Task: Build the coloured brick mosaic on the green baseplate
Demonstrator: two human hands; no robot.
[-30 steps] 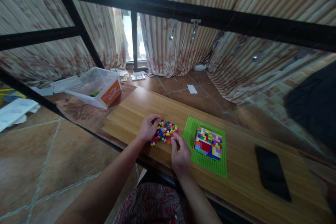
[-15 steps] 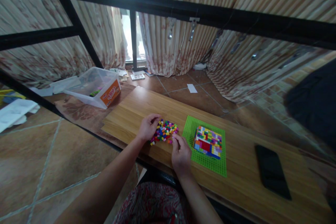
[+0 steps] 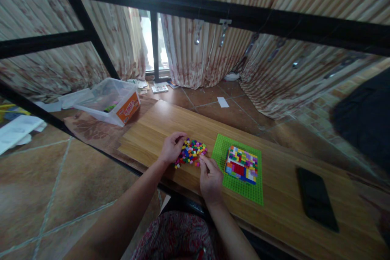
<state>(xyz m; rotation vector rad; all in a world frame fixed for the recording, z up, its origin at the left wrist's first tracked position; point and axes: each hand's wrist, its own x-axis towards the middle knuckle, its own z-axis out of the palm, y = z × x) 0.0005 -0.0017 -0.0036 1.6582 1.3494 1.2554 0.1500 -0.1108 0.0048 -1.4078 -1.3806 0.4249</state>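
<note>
Small angular bricks (image 3: 192, 151) piled on wood-grain table (image 3: 278, 187); left hand (image 3: 172, 148) curled at pile's edge, right hand (image 3: 211, 178) pinched narrow beside it, whether either holds anything unclear; rightward, blocky brick slab (image 3: 242, 165) on studded green board (image 3: 240, 188).

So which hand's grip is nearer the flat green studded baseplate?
Right: the right-hand grip is beside the left edge of the baseplate, while the left-hand grip is farther off, left of the pile of small multicoloured bricks.

Table (image 3: 161, 120): bricks (image 3: 191, 151), baseplate (image 3: 221, 148) (plus phone (image 3: 317, 199))
</note>
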